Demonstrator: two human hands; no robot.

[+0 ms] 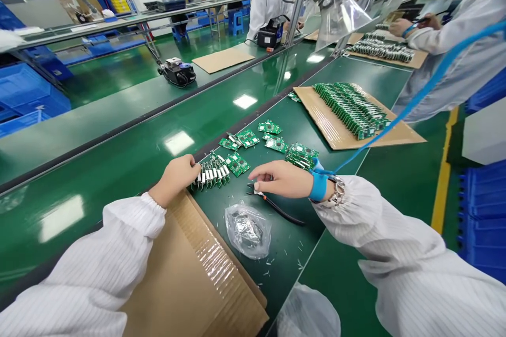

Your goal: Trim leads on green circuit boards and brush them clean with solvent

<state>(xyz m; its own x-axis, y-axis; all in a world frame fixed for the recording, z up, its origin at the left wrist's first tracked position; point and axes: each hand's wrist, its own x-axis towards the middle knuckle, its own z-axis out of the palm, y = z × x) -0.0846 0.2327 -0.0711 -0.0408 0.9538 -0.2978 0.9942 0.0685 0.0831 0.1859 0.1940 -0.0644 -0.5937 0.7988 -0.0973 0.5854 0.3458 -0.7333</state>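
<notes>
1. Left hand point(176, 179), fingers together, rests against a row of green circuit boards point(211, 172) with white components, touching them
2. Right hand point(280, 179), fingers together, sits just above black-handled side cutters point(276, 209), perhaps touching, grip unclear

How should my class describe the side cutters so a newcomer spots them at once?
On the green workbench, find the right hand. The side cutters lie just beneath its fingers. They alone have long black handles, beside a clear plastic bag.
</notes>
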